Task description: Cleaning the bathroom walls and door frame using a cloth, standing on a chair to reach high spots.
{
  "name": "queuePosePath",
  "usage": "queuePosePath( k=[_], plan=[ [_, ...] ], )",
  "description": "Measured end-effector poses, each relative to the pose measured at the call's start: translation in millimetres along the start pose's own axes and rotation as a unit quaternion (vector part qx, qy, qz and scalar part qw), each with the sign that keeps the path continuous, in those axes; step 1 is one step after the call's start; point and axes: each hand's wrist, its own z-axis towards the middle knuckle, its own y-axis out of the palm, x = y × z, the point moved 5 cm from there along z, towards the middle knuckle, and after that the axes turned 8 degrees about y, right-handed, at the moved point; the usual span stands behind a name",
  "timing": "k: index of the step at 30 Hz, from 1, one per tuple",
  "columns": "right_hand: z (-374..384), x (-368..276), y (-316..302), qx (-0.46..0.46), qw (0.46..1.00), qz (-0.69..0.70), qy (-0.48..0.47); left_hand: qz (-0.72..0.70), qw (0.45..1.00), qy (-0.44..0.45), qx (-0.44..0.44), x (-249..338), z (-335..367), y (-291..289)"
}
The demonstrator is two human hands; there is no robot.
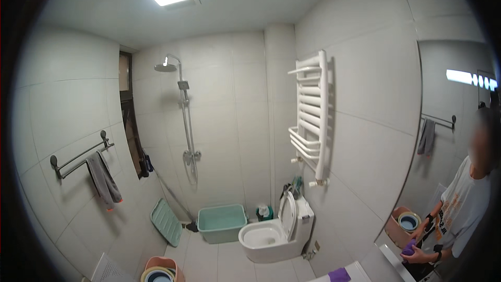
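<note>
My hands show only as a reflection in the mirror on the right wall. In it, my right hand [420, 255] is closed around a bunched purple cloth [408, 247], at waist height above a white rim. My left hand [416, 235] is against the top of that cloth, its fingers small and partly hidden. Dark bands circle both wrists. Seen directly at the bottom edge, purple cloth [339, 275] lies over a white surface [357, 271]; whether this is the same piece I cannot tell.
Ahead are a toilet [255, 237] with its lid raised, a green tub [222, 224] and a green lid [166, 222] leaning on the wall. A pink bucket [178, 266] holds nested basins. A towel rail [78, 163] and a white radiator [310, 109] jut from the walls.
</note>
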Motion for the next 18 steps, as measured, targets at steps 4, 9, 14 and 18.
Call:
queuePosePath(
  k=[4,9,14,18],
  plan=[
    [-14,-28,99,0.022,0.999,-0.014,0.035,-0.039,0.998,-0.038,0.036,-40,-51,-55],
    [-34,-31,197,-0.073,0.992,-0.088,0.042,-0.081,0.992,-0.043,0.083,-30,-119,-109],
    [18,35,248,-0.061,0.985,-0.159,0.033,-0.178,0.948,0.053,0.259,-4,-173,-158],
    [20,41,314,-0.221,0.953,-0.201,0.049,-0.218,0.909,-0.046,0.351,-8,-220,-181]
  ],
)
